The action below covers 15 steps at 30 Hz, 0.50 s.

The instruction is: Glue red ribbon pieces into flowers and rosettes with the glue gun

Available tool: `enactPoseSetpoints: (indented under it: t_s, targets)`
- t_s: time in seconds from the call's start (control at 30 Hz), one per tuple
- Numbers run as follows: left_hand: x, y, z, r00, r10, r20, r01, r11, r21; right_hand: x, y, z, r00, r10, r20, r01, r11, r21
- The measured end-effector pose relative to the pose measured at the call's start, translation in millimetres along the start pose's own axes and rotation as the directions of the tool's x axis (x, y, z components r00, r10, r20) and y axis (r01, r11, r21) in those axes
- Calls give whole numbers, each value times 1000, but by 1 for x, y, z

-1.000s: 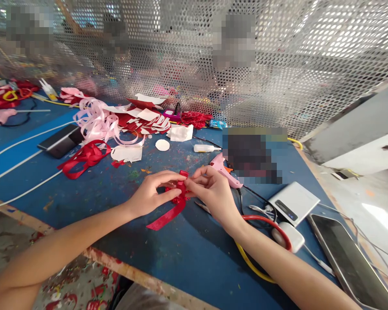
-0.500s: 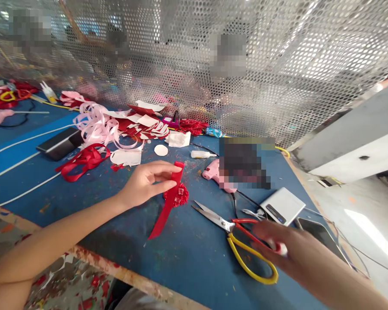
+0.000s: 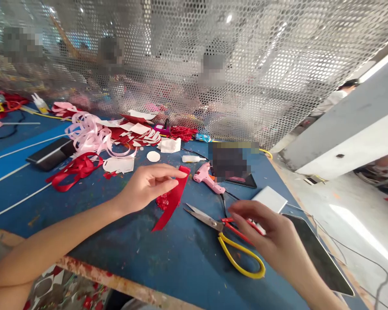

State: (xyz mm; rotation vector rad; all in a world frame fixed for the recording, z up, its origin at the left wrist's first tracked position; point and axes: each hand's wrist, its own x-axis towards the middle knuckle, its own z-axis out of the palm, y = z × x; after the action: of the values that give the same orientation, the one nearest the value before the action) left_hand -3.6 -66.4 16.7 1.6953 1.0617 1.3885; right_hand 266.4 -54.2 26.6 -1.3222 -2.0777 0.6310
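My left hand [image 3: 148, 185] pinches the top of a short red ribbon strip [image 3: 171, 204] between thumb and fingers. The strip hangs at a slant in front of a red ribbon flower [image 3: 162, 201], which it partly covers. To the right lie scissors [image 3: 213, 222] with one red and one yellow handle, blades slightly apart and pointing left. My right hand [image 3: 268, 232] is over the red handle, fingers curved and apart, without gripping the scissors. A small white and red piece shows under its fingers; I cannot make out what it is.
Behind my hands are a pink glue gun [image 3: 208, 177], a small bottle [image 3: 193, 159] and a white paper disc [image 3: 153, 156]. Pink ribbon [image 3: 87, 133] and paper scraps pile up by the mesh screen [image 3: 168, 64]. A white power bank [image 3: 270, 198] and a tablet [image 3: 320, 249] lie right.
The view has shifted slightly right. My right hand has moved a little left and up over the scissors, its fingers now clearer. The ribbon strip now covers more of the flower.
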Motion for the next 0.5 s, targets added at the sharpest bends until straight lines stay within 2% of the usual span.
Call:
enactPoseSetpoints:
  t_s: [0.1,0.17,0.3,0.5]
  targets:
    - [3,7,11,999,37,-19,-36,999,39,20,-29,20,999,15,32,-27,915,403]
    - [6,9,16,997,64,-51,-62,997,47,30,-42,33,996,34,86,-77,826,558]
    - [13,8,23,989,130,-77,-125,990,60,42,-50,47,991,65,119,-130,700,703]
    - [19,5,29,984,167,-67,-162,983,82,50,-39,48,985,92,148,-174,555,813]
